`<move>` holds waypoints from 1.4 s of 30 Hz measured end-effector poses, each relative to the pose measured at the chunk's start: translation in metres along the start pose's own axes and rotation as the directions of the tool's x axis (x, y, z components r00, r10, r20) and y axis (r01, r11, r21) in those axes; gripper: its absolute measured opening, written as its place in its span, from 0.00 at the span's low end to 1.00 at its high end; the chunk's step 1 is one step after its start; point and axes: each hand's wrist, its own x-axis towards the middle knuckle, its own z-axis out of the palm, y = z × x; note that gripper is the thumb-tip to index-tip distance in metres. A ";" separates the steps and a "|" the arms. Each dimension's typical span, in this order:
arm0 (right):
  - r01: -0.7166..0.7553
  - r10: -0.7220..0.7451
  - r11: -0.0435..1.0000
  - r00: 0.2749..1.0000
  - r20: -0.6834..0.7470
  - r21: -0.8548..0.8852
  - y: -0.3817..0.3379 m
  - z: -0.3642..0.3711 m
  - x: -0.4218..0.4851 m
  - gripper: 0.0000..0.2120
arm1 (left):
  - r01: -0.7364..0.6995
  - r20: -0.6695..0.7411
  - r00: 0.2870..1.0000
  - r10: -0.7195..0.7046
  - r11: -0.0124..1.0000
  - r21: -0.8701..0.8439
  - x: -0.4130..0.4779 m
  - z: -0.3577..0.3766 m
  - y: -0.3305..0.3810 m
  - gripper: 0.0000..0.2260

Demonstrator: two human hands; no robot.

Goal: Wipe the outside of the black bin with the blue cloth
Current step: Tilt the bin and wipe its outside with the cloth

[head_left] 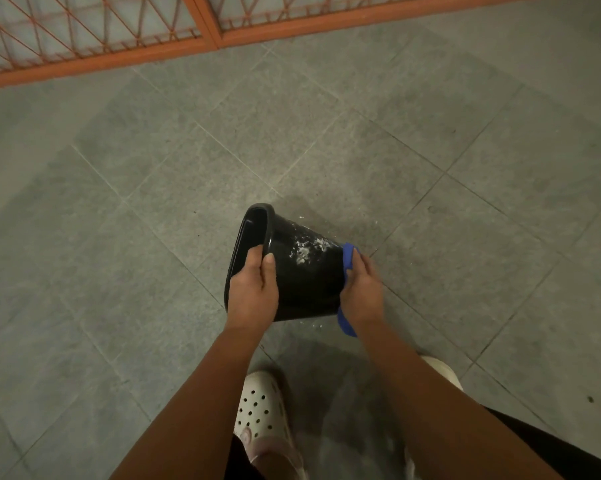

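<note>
Midway, the left hand (pixel 254 289) clamps curled fingers over the tilted black bin (pixel 306 285) rim while the right hand (pixel 361 289), fingers together, presses the blue cloth (pixel 347 254) on its base; next, probably a sweep over the white smears (pixel 306 251).

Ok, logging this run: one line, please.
left hand grips rim of black plastic bin | right hand presses blue cloth on its base | white flecks on side
</note>
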 end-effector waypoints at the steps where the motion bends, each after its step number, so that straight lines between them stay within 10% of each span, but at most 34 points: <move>1: -0.043 0.043 0.999 0.999 -0.003 0.002 0.001 -0.001 -0.002 0.23 | -0.015 0.011 1.000 0.015 1.000 0.000 0.001 0.000 0.000 0.12; 9: 0.187 -0.188 0.982 0.981 -0.044 -0.031 -0.017 0.007 -0.001 0.23 | 0.037 -0.039 0.998 -0.040 0.996 -0.083 0.001 0.006 -0.002 0.12; 15: -0.067 0.068 0.998 0.994 -0.084 0.018 -0.002 0.002 0.001 0.21 | -0.023 -0.035 0.999 0.019 0.992 -0.127 0.000 0.010 -0.001 0.12; 21: 0.206 -0.200 0.978 0.966 -0.164 0.022 -0.015 0.004 -0.007 0.18 | 0.019 -0.116 0.993 -0.034 0.992 -0.127 0.001 0.013 -0.002 0.09; 28: -0.008 -0.002 0.995 0.995 -0.102 -0.096 -0.005 -0.003 0.003 0.18 | -0.039 -0.046 0.998 0.032 0.988 -0.148 0.007 0.012 -0.001 0.10; 34: 0.261 -0.260 0.965 0.956 -0.137 -0.008 -0.021 -0.001 0.000 0.16 | -0.066 -0.007 0.998 0.066 0.988 -0.143 0.003 0.012 0.001 0.10; 42: -0.126 0.131 0.987 0.990 -0.050 0.099 -0.004 -0.005 0.000 0.18 | -0.052 0.009 0.999 0.053 0.990 -0.132 0.003 0.011 0.003 0.09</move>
